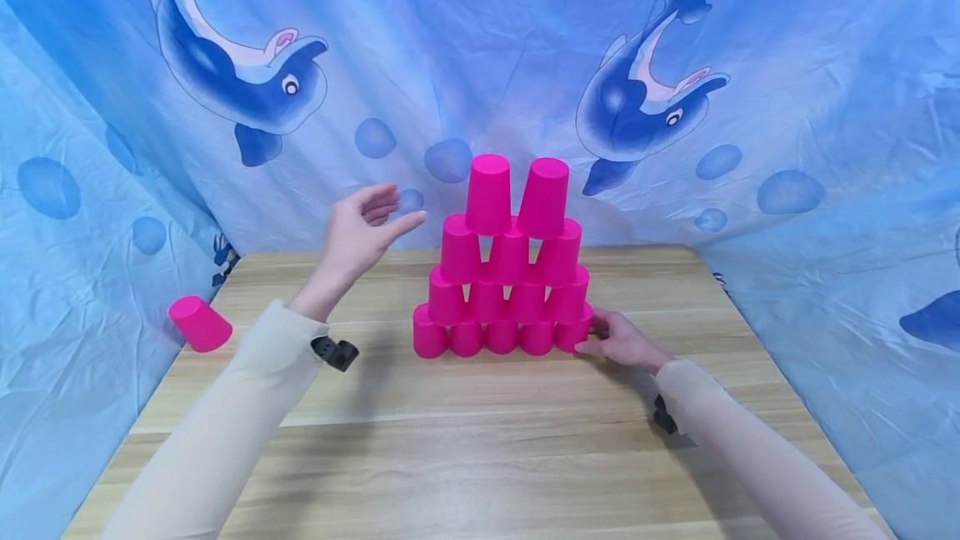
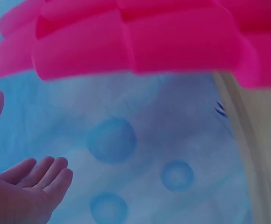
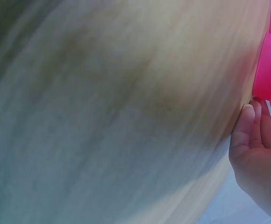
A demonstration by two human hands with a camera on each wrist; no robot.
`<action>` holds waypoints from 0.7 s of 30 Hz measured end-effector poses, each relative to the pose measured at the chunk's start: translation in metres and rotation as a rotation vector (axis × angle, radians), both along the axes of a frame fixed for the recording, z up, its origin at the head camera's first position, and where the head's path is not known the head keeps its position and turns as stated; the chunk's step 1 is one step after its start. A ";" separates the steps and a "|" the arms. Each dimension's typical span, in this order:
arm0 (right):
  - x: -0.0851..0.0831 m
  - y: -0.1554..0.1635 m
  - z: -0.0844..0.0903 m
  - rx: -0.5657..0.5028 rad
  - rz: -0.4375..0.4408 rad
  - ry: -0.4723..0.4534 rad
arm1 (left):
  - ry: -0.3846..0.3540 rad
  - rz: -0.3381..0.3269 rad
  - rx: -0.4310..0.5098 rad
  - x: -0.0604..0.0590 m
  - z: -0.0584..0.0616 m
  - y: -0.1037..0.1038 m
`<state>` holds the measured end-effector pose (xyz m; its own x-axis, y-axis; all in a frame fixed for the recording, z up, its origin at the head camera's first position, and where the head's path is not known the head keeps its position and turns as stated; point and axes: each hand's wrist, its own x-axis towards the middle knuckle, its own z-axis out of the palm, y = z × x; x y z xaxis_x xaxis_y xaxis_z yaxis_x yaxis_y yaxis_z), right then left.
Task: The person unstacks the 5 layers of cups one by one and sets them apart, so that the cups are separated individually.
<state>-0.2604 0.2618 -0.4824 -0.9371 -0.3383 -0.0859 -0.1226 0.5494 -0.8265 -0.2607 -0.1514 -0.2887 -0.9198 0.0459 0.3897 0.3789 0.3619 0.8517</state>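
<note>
A pyramid of upside-down pink cups [image 1: 487,302] stands on the table in several rows, narrowing to two cups [image 1: 489,194] side by side on top. My left hand [image 1: 358,232] is raised to the left of the upper rows, apart from them, thumb and fingers spread with nothing between them. In the left wrist view that hand [image 2: 30,189] has its palm turned up near the stack. At the pyramid's lower right corner, my right hand [image 1: 618,340] has its fingertips right at the end cup [image 1: 573,332] of the bottom row. The right wrist view shows those fingertips [image 3: 249,112] beside this cup's edge.
A single pink cup [image 1: 200,323] is tilted at the table's left edge, beyond my left forearm. The wooden table [image 1: 480,440] is bounded by a blue curtain [image 1: 495,40] with dolphins at the back and sides. A dark wrist device [image 1: 335,352] sits on my left sleeve.
</note>
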 end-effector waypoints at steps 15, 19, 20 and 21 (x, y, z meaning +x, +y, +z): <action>0.001 -0.004 0.000 -0.001 -0.009 -0.003 | -0.029 -0.195 0.035 0.006 0.019 0.061; 0.008 -0.008 0.010 -0.007 -0.014 0.000 | -0.022 -0.218 0.052 0.005 0.020 0.073; 0.010 -0.008 0.014 -0.009 -0.012 0.001 | -0.020 -0.223 0.056 0.004 0.020 0.075; 0.013 -0.009 0.018 -0.013 -0.012 0.001 | -0.019 -0.226 0.060 0.003 0.020 0.078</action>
